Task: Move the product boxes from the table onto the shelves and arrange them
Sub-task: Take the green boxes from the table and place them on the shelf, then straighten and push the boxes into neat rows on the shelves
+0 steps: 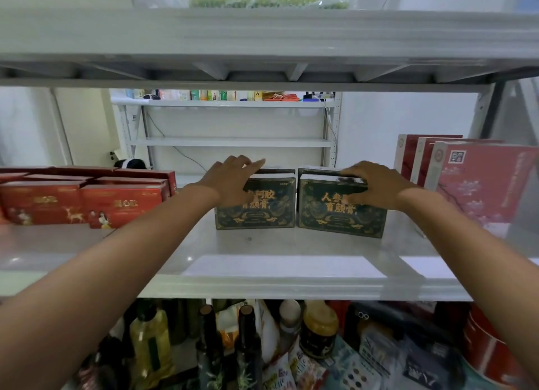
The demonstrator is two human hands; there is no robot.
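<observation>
— Bottles (210, 346) and a jar (319, 328) crowd the lower shelf nearest the lens, and above them both arms reach in.
— Left hand (230, 182) lies over the top of the left dark box (256, 211), fingers fairly straight, thumb on the front.
— Right hand (376, 185) curls over the top edge of the right dark box (341, 217), thumb pressing its face.
— Gold lettering: 阿胶 on the left, 人参 on the right, the rest partly covered.
— Both stand upright mid-shelf (262, 255), a slim gap between them.
— Bare shelf runs forward to the lip. Red boxes (87, 205) sit well off left, pink boxes (478, 185) near on the right.
</observation>
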